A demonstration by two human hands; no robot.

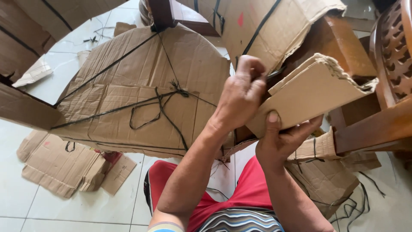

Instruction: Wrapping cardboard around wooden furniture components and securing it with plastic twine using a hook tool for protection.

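Two speakers, one inspection.

**Technician A:** Two hands work one folded cardboard piece (307, 96). Start nearest. What does the right hand (281, 141) do?

**Technician B:** It supports the piece from below, thumb pressed flat on the near face, fingers curled under the lower edge. It is gripping the cardboard, above the red shorts (240, 189).

**Technician A:** And the left hand (240, 92)?

**Technician B:** Closed in a pinch at the left edge of the same piece. Something thin and dark shows at the fingertips, possibly a black strap; what it is cannot be told.

**Technician A:** Recommended handling?

**Technician B:** In my judgement: keep the right thumb firm so the folded layers do not spread, and keep the left pinch close to the edge. The torn corrugated top edge looks weak, so load should stay on the lower fold.

**Technician A:** Surroundings, moving outward?

**Technician B:** On the tiled floor (17, 184), near its lower left, lies a flattened cardboard sheet (58, 165). Beyond the hands, a large wrapped bundle (141, 90) is crossed by black straps (161, 101) knotted near its centre. At the right edge stands carved wooden furniture (392, 56). Another strapped cardboard bundle (266, 25) sits farthest, at the top.
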